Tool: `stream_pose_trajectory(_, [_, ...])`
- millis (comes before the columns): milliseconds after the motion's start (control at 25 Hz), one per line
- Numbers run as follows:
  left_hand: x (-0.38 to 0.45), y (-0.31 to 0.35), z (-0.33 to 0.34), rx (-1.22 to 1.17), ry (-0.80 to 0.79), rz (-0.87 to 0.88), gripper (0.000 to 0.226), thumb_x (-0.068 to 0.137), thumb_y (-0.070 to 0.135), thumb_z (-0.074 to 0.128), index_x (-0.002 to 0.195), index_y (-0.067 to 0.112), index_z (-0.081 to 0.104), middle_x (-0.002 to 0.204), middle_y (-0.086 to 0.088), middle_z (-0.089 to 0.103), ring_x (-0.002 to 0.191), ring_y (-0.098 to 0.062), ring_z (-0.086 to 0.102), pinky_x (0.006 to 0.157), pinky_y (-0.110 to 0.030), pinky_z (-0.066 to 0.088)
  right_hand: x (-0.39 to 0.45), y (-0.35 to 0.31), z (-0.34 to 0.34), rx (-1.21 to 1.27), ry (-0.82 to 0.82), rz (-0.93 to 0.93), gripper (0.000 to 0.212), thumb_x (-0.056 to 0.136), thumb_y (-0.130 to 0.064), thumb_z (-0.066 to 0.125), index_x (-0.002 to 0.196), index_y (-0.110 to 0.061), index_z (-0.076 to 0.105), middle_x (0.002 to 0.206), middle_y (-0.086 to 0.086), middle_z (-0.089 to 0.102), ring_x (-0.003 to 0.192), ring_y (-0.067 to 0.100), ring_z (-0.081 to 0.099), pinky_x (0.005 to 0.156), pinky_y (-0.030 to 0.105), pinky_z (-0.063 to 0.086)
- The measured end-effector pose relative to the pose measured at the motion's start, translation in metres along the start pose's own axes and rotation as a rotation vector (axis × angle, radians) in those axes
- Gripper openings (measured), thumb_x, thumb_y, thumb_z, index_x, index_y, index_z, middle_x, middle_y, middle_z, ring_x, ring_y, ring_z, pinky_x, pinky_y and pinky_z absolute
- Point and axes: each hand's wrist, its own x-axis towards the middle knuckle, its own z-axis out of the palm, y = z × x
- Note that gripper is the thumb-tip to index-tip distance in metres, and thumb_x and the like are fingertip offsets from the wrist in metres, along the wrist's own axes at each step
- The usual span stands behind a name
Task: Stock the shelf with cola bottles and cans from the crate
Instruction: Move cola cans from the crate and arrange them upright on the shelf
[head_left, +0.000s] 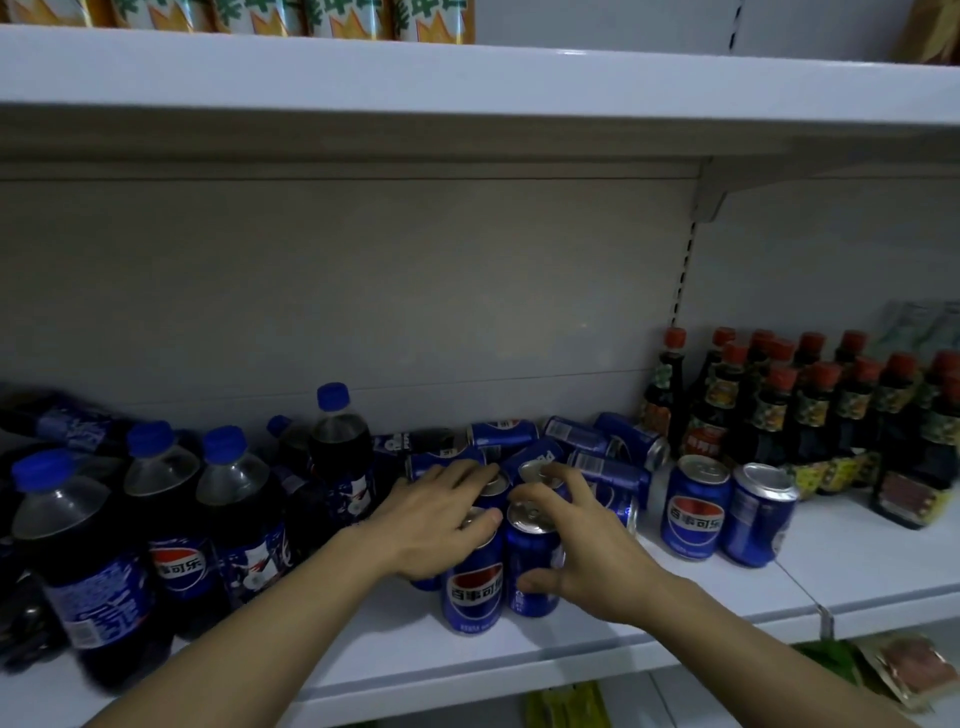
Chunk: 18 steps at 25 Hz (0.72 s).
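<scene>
A: Head view, and we're right at the white shelf (675, 587). What's the left hand (436, 519) doing?

B: It lies over the tops of a tight group of upright blue cans, fingers fairly straight and spread, the thumb on the lid of the front can (471, 582). Pressing, not curling round anything.

A: And the right hand (582, 551)?

B: It grips the can next to it (534, 558), thumb low on the side, fingers arched over the silver lid. The two cans stand upright, touching, near the shelf's front edge.

A: Behind them?

B: A loose heap of cans on their sides (571, 447) against the back panel. To the right, two more upright cans (727, 514) stand side by side, just apart from the hands.

A: Bottles?

B: Big cola bottles (171, 519) with blue caps fill the left side, most upright, one or two lying flat at the far left. Far right, dark sauce bottles (810, 405) with red caps stand in rows.

A: Above?

B: An upper shelf (467, 78) with orange and green packs (337, 21) along its top.
</scene>
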Motion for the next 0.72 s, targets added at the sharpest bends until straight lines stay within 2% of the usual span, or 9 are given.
stream_pose_trajectory(200, [0.005,-0.011,-0.006,-0.033,-0.101,0.054,0.074,0.097,0.069,0.026,0.159,0.04,-0.003,0.17,0.007,-0.004,0.155,-0.023,0.009,0.123,-0.056,0.015,-0.005,0.002,0.014,0.004,0.067,-0.023,0.092,0.076,-0.052,0.08,0.146,-0.046,0.022,0.159,-0.017,0.001,0.121,0.018,0.057,0.099,0.035,0.053])
stream_pose_trajectory(320, [0.018,-0.003,-0.012,-0.083,-0.061,0.079,0.077,0.095,0.075,0.023,0.159,0.04,-0.002,0.169,0.01,-0.01,0.156,-0.018,0.002,0.124,-0.058,0.004,-0.004,0.005,0.006,0.007,0.027,-0.058,0.099,0.074,-0.064,0.075,0.149,-0.049,0.011,0.158,-0.017,0.005,0.122,0.012,0.053,0.098,0.034,0.053])
stream_pose_trajectory(440, [0.041,0.011,-0.014,-0.111,0.031,0.19,0.07,0.098,0.07,0.025,0.159,0.039,0.011,0.169,0.013,0.004,0.154,-0.015,0.011,0.123,-0.056,0.014,-0.002,0.013,-0.016,0.118,0.075,-0.08,0.075,0.085,-0.077,0.048,0.148,-0.047,0.02,0.148,-0.015,0.029,0.121,0.004,0.049,0.097,0.031,0.051])
stream_pose_trajectory(520, [0.056,0.017,-0.017,-0.177,0.041,0.246,0.066,0.099,0.068,0.028,0.158,0.039,0.017,0.167,0.012,0.017,0.151,-0.012,0.021,0.121,-0.047,0.025,0.005,0.026,-0.028,0.148,0.205,-0.017,0.061,0.093,-0.072,0.034,0.146,-0.041,0.032,0.141,-0.01,0.042,0.116,0.003,0.052,0.097,0.031,0.048])
stream_pose_trajectory(600, [0.069,0.021,-0.018,-0.201,0.021,0.277,0.064,0.099,0.066,0.032,0.156,0.038,0.021,0.163,0.013,0.025,0.147,-0.01,0.029,0.117,-0.04,0.033,0.02,0.045,-0.037,0.128,0.275,0.051,0.051,0.099,-0.059,0.037,0.142,-0.032,0.041,0.135,-0.005,0.049,0.113,0.009,0.054,0.094,0.03,0.045])
stream_pose_trajectory(720, [0.08,0.026,-0.017,-0.193,0.034,0.338,0.055,0.1,0.062,0.037,0.15,0.04,0.032,0.154,0.016,0.037,0.136,-0.006,0.04,0.108,-0.034,0.04,0.054,0.07,-0.045,0.081,0.236,0.105,0.04,0.101,-0.044,0.047,0.137,-0.026,0.046,0.128,-0.001,0.053,0.112,0.017,0.055,0.091,0.03,0.044])
